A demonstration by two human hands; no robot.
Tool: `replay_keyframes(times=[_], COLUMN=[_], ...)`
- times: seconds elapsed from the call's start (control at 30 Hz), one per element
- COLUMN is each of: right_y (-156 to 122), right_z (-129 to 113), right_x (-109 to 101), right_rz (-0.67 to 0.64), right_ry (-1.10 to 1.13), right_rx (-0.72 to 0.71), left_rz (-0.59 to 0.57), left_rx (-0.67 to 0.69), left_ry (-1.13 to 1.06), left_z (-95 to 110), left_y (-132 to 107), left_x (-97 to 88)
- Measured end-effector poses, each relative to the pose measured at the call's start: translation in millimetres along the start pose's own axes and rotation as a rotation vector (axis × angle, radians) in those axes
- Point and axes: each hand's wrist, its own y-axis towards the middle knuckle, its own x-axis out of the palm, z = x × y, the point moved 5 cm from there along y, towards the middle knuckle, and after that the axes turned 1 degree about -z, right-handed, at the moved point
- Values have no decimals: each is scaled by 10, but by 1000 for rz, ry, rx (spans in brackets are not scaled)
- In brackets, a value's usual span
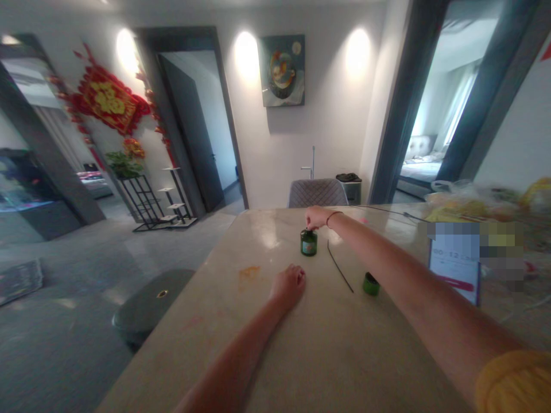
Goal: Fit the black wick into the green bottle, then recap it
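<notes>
A small dark green jar (309,242) with a pale label stands open on the beige stone table (340,350). My right hand (317,218) is over it, fingertips at its dark mouth. I cannot tell whether those fingers hold anything. A green lid (371,284) lies to the right of the jar, and a thin black wire (340,267) runs between them. My left hand (289,285) rests curled on the tabletop, nearest the jar, holding nothing visible.
An orange smear (248,276) marks the tabletop left of my hands. A tablet (454,269) stands at the right, with plastic bags (473,201) behind it. A grey chair (317,194) stands beyond the far edge, and a dark stool (150,304) stands by the left edge.
</notes>
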Motion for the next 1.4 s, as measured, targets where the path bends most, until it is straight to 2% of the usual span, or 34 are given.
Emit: replay_keyframes(times=[0.17,0.37,0.6,0.93,1.4], right_y=[6,1,1,-25,17], right_z=[-37,-7,92,91,120], right_x=[-21,76,107,84,104], right_rz=[177,273,280,359,280], right_ry=[-48,-10,92,137,209], right_rx=[-56,-49,29,8,11], left_rz=[12,4,20,13,12], left_rx=[2,-2,11,10,16], left_ry=[-3,-4,14,12,25], left_z=[0,-7,-7,5,23], left_y=[-3,-1,-3,-2,-7], left_x=[-1,9,11,5,-16])
